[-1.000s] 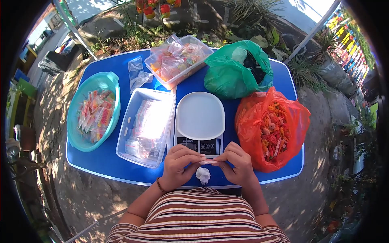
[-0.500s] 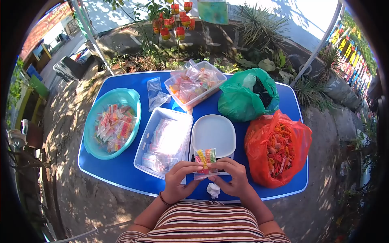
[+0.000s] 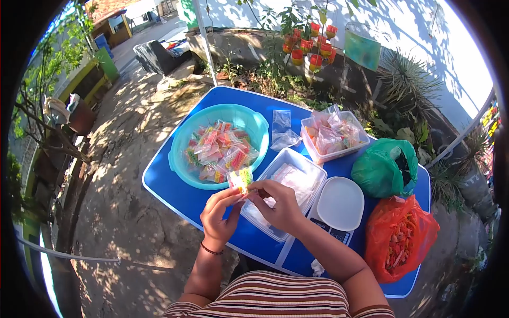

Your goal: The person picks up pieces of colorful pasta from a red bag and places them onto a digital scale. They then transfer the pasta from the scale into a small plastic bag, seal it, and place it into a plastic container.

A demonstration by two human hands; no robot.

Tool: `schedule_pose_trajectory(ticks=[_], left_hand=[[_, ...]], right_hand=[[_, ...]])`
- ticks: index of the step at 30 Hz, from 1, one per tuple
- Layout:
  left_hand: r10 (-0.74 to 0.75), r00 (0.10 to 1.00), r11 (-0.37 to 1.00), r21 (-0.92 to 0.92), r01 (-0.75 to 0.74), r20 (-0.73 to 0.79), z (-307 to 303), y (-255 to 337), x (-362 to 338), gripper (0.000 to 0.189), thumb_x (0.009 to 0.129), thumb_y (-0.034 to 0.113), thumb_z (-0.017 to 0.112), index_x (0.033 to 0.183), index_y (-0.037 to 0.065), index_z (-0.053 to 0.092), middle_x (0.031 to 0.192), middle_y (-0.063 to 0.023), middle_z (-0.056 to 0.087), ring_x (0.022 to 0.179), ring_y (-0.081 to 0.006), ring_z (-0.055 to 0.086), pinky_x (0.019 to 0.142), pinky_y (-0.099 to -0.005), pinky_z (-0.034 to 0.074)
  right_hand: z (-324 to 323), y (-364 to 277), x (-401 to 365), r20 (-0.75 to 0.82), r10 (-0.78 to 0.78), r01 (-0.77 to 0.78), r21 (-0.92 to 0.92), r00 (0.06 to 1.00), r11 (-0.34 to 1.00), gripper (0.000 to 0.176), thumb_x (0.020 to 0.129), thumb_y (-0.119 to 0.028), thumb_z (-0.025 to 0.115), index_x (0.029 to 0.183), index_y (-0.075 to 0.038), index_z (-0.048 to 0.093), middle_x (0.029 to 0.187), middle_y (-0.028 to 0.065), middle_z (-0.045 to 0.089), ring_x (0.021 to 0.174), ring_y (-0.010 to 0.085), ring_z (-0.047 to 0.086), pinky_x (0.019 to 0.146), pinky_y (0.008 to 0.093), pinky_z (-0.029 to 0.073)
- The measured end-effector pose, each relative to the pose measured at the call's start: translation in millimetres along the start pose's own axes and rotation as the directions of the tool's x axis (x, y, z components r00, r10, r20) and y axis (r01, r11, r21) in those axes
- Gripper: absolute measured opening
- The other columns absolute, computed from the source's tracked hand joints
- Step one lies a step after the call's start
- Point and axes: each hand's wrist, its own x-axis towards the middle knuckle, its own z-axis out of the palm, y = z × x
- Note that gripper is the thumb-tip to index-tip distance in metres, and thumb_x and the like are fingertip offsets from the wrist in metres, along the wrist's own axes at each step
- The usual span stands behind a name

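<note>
A small clear packet of colourful candy [image 3: 240, 179] is pinched between my left hand [image 3: 220, 216] and my right hand [image 3: 275, 205], close to the front rim of the turquoise basin [image 3: 262, 132]. Inside the basin lie many filled candy packets [image 3: 217, 148]. My right forearm reaches across the front of a white tub [image 3: 321, 180] that holds flat clear bags [image 3: 291, 180]. A braided bracelet is on my left wrist.
On the blue table [image 3: 175, 196] are a loose clear bag [image 3: 282, 130], a box of packets [image 3: 339, 153], a white container [image 3: 341, 204] on a scale [image 3: 342, 234], a green bag [image 3: 379, 167], a red bag of candy [image 3: 376, 228] and crumpled white paper [image 3: 317, 267].
The view has turned left. Both hands have moved with the packet from in front of the white container to the basin's front edge.
</note>
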Motion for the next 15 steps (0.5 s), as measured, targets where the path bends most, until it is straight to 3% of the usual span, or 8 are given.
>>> schedule_pose_trajectory(ticks=[2,5,8,11,13,15], left_hand=[[-0.001,0.998,0.989,0.145,-0.007,0.059,-11.6,-15.8,17.7,0.035,0.081,0.002,0.081,0.115,0.000,0.072,0.128,-0.0223,0.068,0.114,-0.0355,0.070,0.094,-0.0409,0.057],[-0.084,0.983,0.919,0.393,0.014,0.160,-17.2,-25.9,26.5,0.046,0.083,0.012,0.081,0.126,0.005,0.069,0.141,-0.0244,0.059,0.123,-0.0421,0.061,0.101,-0.0463,0.052],[-0.071,0.973,0.933,0.361,-0.012,0.217,-13.3,-21.1,19.4,0.051,0.083,0.018,0.082,0.131,0.006,0.067,0.148,-0.0262,0.052,0.132,-0.0455,0.054,0.106,-0.0484,0.048],[-0.076,0.944,0.970,0.243,-0.005,0.321,3.2,8.6,13.9,0.049,0.083,0.017,0.081,0.129,0.006,0.068,0.146,-0.0213,0.056,0.134,-0.0427,0.053,0.112,-0.0517,0.042],[-0.045,0.904,0.989,0.144,-0.018,0.425,23.5,30.0,7.5,0.047,0.084,0.017,0.081,0.129,0.007,0.069,0.145,-0.0162,0.058,0.136,-0.0390,0.053,0.115,-0.0549,0.037],[0.050,0.859,0.997,0.029,-0.075,0.509,46.2,49.1,1.5,0.047,0.085,0.019,0.080,0.129,0.010,0.069,0.142,-0.0125,0.061,0.138,-0.0353,0.052,0.117,-0.0541,0.035]], right_hand=[[15.1,11.0,22.1,0.026,0.013,-0.013,-0.007,1.000,1.000,0.037,0.092,-0.003,0.072,0.128,0.001,0.063,0.115,0.0214,0.070,0.101,0.0303,0.073,0.088,0.0370,0.058],[28.9,24.9,31.6,0.004,-0.144,0.142,-0.203,0.990,0.969,0.054,0.090,-0.004,0.071,0.142,0.000,0.053,0.132,0.0256,0.061,0.121,0.0392,0.062,0.104,0.0445,0.049],[10.0,21.6,11.7,0.112,-0.070,0.097,-0.258,0.991,0.961,0.066,0.089,-0.005,0.072,0.149,0.000,0.046,0.139,0.0261,0.056,0.133,0.0428,0.050,0.112,0.0477,0.041],[-19.2,7.5,-26.9,0.071,-0.033,0.061,-0.425,0.997,0.903,0.056,0.087,-0.010,0.073,0.140,-0.005,0.056,0.135,0.0185,0.061,0.127,0.0383,0.055,0.109,0.0484,0.043],[-42.5,-6.9,-59.3,-0.024,-0.001,-0.013,-0.571,1.000,0.821,0.048,0.085,-0.015,0.075,0.131,-0.010,0.063,0.129,0.0101,0.065,0.120,0.0315,0.059,0.102,0.0465,0.046],[-67.2,-18.2,-94.4,-0.133,0.019,-0.102,-0.650,0.991,0.753,0.047,0.084,-0.017,0.077,0.130,-0.011,0.065,0.125,0.0081,0.067,0.116,0.0291,0.061,0.097,0.0443,0.046]])
